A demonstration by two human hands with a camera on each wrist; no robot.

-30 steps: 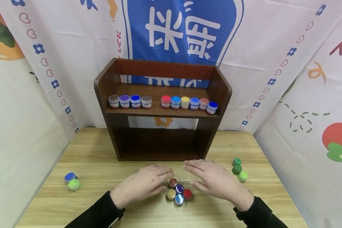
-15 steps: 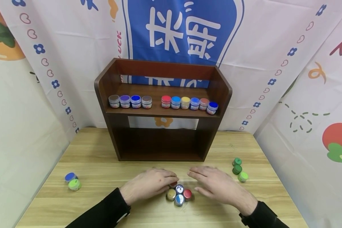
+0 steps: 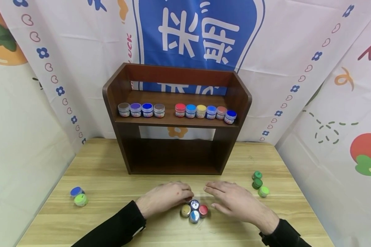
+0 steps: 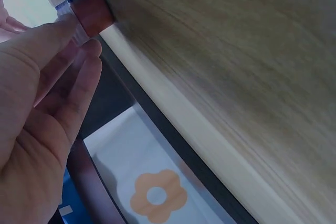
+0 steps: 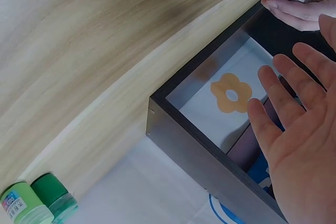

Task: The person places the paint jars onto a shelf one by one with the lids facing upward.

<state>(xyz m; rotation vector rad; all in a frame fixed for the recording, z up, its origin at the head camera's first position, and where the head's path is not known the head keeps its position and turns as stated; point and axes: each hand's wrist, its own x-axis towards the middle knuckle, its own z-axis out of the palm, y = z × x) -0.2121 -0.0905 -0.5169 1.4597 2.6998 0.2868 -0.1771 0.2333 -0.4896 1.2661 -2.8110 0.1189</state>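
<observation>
My left hand (image 3: 167, 197) pinches a reddish-brown paint jar (image 4: 94, 13) between thumb and fingertips. In the head view the fingers cover most of that jar. It stands at the back of a tight cluster on the table: a dark purple-blue jar (image 3: 194, 204), a yellow one (image 3: 186, 211), a light blue one (image 3: 194, 216) and a red one (image 3: 203, 210). To the right of the cluster my right hand (image 3: 236, 202) hovers with its fingers extended and holds nothing. Its spread palm (image 5: 304, 135) shows in the right wrist view.
Behind the hands stands a dark brown wooden shelf (image 3: 177, 122), its upper board lined with several paint jars (image 3: 190, 110) and a gap in the row. On the table (image 3: 105, 164), blue and light green jars (image 3: 80, 200) sit left; green jars (image 3: 257, 183) sit right.
My left hand has moved right onto the brown jar and its fingers have closed round it. The right hand has shifted slightly toward me and right, still with extended fingers.
</observation>
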